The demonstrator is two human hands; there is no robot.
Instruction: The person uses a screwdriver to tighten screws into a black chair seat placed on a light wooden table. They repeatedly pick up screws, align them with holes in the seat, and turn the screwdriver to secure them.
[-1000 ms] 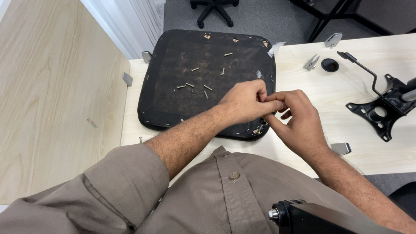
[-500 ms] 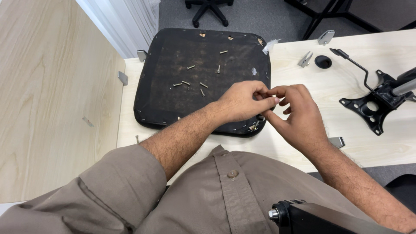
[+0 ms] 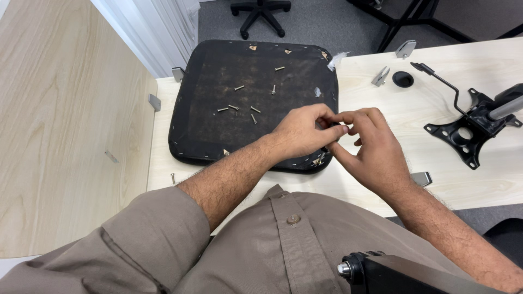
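A pale wood-grain table (image 3: 490, 179) carries everything. Largest on it is a square black fabric-covered chair seat pad (image 3: 218, 130), lying underside up, its near right corner under the hands. To the right, well apart from the pad, lies a black metal chair tilt mechanism with a thin lever (image 3: 471, 128). The left hand (image 3: 298, 133) and right hand (image 3: 376, 155) meet above the pad's near right edge, fingertips touching. The fingers (image 3: 333, 130) of the left hand are pressed together in a pinch, and the right hand's fingers (image 3: 362, 117) curl in against them; something small and dark sits between the tips, too hidden to tell what it is. Several short silver screws (image 3: 239, 109) lie loose in the middle of the pad, near one another. A small black round cap (image 3: 402, 79) and a grey metal bracket (image 3: 380, 77) sit just beside each other on the table beyond the hands. One lone screw (image 3: 172, 178) lies on the table by the pad's near left corner.
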